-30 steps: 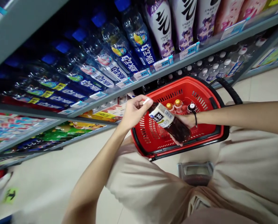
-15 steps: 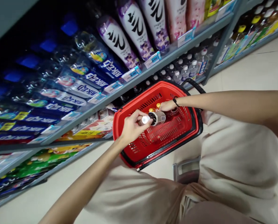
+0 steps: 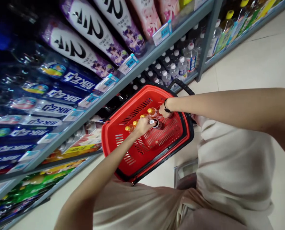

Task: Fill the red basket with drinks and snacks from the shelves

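Inside the red shopping basket, my left hand is closed round the neck of a dark bottle with a white cap. The bottle stands tilted in the basket, its lower part hard to see. Farther right, my right hand, with a black band at the wrist, reaches down into the basket. Its curled fingers are against an orange-yellow-capped bottle, and their tips are hidden. Several more bottles with such caps, including an end bottle, line up along the basket's shelf side, partly behind my left hand.
A drinks shelf runs diagonally along the left, with blue-labelled bottles and purple-white bottles. Small white-capped bottles fill a lower level beside the basket. The black basket handle sticks out near my right forearm. My knees border the basket's near side.
The view has shifted, so shelf and basket sit farther left. My left hand has lowered the white-capped bottle deeper into the basket. More yellow-capped bottles show; my right hand stays inside the basket.
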The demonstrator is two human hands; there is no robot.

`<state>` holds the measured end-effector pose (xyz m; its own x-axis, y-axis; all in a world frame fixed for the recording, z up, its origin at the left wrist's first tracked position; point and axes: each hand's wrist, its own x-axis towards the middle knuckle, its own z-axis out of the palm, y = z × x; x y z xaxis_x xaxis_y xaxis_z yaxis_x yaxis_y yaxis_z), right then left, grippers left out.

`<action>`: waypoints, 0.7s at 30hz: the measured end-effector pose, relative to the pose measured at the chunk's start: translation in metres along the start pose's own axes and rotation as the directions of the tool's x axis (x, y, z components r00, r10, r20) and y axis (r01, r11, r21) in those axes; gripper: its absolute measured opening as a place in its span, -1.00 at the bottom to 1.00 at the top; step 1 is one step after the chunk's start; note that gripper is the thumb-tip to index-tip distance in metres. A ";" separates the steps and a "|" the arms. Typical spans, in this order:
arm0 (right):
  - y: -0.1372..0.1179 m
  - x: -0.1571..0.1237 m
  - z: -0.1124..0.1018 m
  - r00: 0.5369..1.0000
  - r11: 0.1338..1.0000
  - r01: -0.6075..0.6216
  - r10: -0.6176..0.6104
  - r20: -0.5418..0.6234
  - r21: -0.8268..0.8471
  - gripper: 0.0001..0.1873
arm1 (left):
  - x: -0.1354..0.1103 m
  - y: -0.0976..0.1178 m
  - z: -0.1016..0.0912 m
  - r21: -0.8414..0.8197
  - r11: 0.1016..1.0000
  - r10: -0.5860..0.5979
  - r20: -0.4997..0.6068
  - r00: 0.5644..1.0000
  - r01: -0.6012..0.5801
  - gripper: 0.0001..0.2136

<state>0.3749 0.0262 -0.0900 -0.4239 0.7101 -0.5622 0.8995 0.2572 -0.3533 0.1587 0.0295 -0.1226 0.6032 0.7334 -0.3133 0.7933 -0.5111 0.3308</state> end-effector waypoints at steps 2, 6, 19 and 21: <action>0.000 -0.004 -0.010 0.998 0.999 -0.031 0.031 0.057 -0.014 -0.79 | 0.012 -0.004 0.012 0.010 1.000 -0.025 0.007 1.000 0.025 -0.75; 0.003 -0.012 -0.022 0.996 0.998 -0.060 0.059 0.061 0.006 -0.79 | 0.034 -0.010 0.030 0.033 0.997 -0.065 -0.002 0.998 0.065 -0.76; 0.001 0.004 -0.012 0.993 0.940 -0.105 0.114 -0.011 0.324 -0.81 | 0.064 -0.002 0.046 0.121 0.993 0.002 -0.011 1.000 -0.001 -0.63; 0.000 0.004 -0.014 0.992 0.914 -0.097 0.120 -0.033 0.395 -0.75 | 0.067 0.000 0.045 0.141 0.990 0.022 -0.007 1.000 -0.020 -0.62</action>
<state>0.3744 0.0386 -0.0819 -0.3094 0.7571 -0.5753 0.8210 -0.0927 -0.5634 0.2028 0.0579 -0.1835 0.6197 0.7254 -0.2996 0.7845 -0.5841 0.2085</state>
